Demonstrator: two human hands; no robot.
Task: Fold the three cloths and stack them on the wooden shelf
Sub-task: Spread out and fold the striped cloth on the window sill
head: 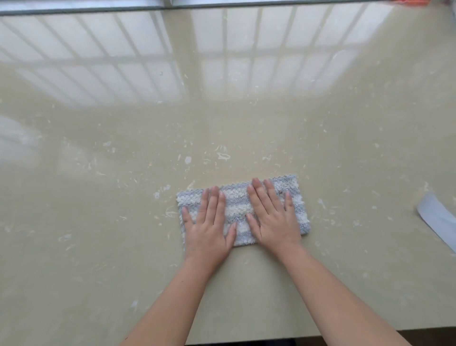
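Bare forearms (172, 308) in from the near edge, left hand (209, 229) and right hand (274, 218) flat on 1 folded cloth (236, 208).
Pressing palm-down side by side, fingers straight and slightly spread, gripping nothing; left over the cloth's left half, right over its right half, a strip of fabric showing between the 2. Fluffy, striped grey-blue and white, folded to a long rectangle, lying a little askew with the right end farther away, near the middle of the glossy beige tabletop (98, 222). Pale flecks (223, 156) scattered over the surface, barred window reflection (111, 61) across the far half. Well apart at the right, a pale grey flat sheet (436, 217), cut off by the frame. Top right corner: an orange sliver (417, 2), too little showing to tell what.
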